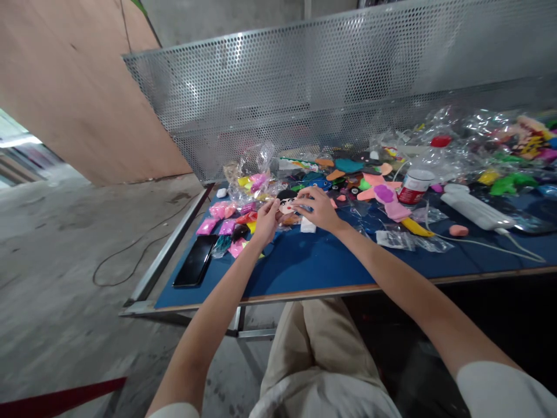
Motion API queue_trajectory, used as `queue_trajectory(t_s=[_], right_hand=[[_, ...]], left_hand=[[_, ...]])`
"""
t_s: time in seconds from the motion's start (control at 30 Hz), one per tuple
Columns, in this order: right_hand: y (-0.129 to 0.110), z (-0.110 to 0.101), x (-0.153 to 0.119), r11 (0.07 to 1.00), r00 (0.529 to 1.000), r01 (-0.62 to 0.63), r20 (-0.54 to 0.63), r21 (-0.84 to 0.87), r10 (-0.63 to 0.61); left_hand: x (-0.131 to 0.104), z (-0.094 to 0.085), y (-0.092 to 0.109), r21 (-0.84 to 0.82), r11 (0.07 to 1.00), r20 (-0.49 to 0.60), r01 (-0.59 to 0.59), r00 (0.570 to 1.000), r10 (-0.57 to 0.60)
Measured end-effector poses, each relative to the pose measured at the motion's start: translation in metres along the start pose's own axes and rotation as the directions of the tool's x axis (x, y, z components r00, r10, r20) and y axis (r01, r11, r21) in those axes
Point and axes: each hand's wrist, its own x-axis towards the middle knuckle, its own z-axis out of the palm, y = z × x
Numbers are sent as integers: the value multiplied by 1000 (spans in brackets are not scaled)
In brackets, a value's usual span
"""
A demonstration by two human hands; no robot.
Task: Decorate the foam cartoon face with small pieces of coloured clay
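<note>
A small clay doll face [286, 205] with black hair, drawn eyes and a red mouth is held above the blue table top [300, 264]. My left hand [267, 220] is closed on its left edge, thumb at the front. From the other side my right hand [319, 208] bends its thumb and forefinger onto the face's right edge; anything smaller between those fingertips is too small to make out. A white block [308, 225] lies just under my right hand. Packets of pink clay [223, 209] and other colours are spread left of my left hand.
A black phone [195, 261] lies near the table's left corner. To the right are shaped clay pieces [385, 194], a red-and-white bottle [415, 184], a white device [476, 209] with its cable, and crumpled plastic bags [483, 130]. A perforated metal panel [278, 87] stands behind.
</note>
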Motion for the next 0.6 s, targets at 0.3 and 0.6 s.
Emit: queue_trajectory(t_s=[0.3, 0.6], right_hand=[[-5, 8, -3, 997, 999, -21, 30, -75, 23], [-11, 17, -4, 984, 984, -177, -8, 0, 177]], left_hand=[[0, 0, -2, 12, 1000, 26, -6, 1000, 6], [0, 0, -4, 30, 999, 16, -13, 1000, 13]])
